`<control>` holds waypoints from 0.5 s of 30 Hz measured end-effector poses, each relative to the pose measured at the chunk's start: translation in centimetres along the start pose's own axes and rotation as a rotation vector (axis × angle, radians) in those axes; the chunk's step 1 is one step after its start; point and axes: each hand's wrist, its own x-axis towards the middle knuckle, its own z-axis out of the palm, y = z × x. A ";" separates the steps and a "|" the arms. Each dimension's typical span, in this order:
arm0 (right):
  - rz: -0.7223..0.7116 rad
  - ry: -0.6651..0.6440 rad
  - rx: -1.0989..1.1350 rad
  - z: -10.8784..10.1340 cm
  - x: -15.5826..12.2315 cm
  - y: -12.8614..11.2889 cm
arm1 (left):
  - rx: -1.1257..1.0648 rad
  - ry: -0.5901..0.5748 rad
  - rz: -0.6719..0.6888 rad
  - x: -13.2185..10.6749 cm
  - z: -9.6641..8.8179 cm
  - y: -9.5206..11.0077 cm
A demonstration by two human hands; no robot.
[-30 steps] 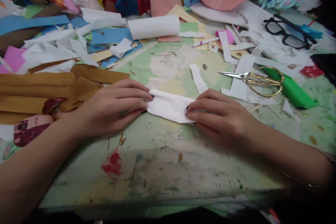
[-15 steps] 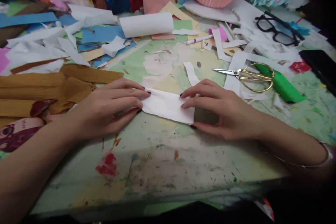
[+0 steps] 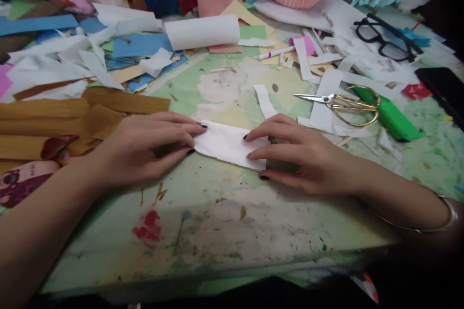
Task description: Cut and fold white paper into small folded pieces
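Observation:
A strip of white paper point(image 3: 228, 142) lies nearly flat on the tabletop between my hands. My left hand point(image 3: 145, 147) is closed at its left end, with fingertips and thumb together at the edge. On the right part of the strip rest the fingertips of my right hand point(image 3: 300, 154). Its fingers are spread, and the thumb is apart from them at the strip's lower right corner. Part of the strip's right end is hidden by these fingers. A narrow curved paper piece point(image 3: 264, 101) lies just beyond my right hand.
Gold-handled scissors point(image 3: 335, 101) lie beyond my right hand, by a green object point(image 3: 393, 118). Black glasses point(image 3: 386, 41) and a dark phone point(image 3: 440, 89) sit farther right. Brown crepe paper point(image 3: 54, 116) is on the left. A white paper roll point(image 3: 203, 32) and scraps cover the back.
My right hand has shifted slightly left over the strip, its thumb a little toward me. My left hand has moved slightly left. The strip stays almost where it was.

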 end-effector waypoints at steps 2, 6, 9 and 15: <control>-0.020 0.005 -0.007 0.1 0.0 0.1 | -0.013 -0.003 -0.008 0.0 0.0 0.0; -0.033 -0.009 -0.048 0.1 0.0 0.2 | -0.030 0.004 0.028 0.0 0.0 -0.1; -0.019 -0.029 -0.085 0.1 -0.2 0.2 | 0.035 -0.009 0.064 0.1 -0.1 0.0; -0.021 -0.057 -0.183 0.0 -0.3 -0.3 | 0.361 -0.040 0.186 0.5 0.5 1.5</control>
